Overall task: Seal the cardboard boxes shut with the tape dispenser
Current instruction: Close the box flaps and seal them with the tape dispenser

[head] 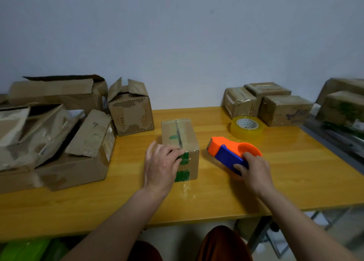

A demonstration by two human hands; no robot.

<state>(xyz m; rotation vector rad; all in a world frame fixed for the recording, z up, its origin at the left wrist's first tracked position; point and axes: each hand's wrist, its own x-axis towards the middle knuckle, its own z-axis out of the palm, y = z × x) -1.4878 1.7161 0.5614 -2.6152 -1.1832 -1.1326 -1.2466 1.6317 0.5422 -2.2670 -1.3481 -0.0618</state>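
A small cardboard box [184,140] with green marks stands in the middle of the yellow wooden table [122,193], clear tape running along its top seam and down its front. My left hand [160,167] grips the box's near left corner, fingers curled over the top edge. To the right, my right hand [254,172] holds the orange and blue tape dispenser [230,152], which rests on the table apart from the box. A strip of clear tape [186,189] lies on the table in front of the box.
A spare roll of clear tape [247,127] lies behind the dispenser. Several taped boxes [266,101] stand at the back right, with more on a metal shelf [342,105]. Open, worn boxes [59,126] crowd the left side. The table's front edge is near my knees.
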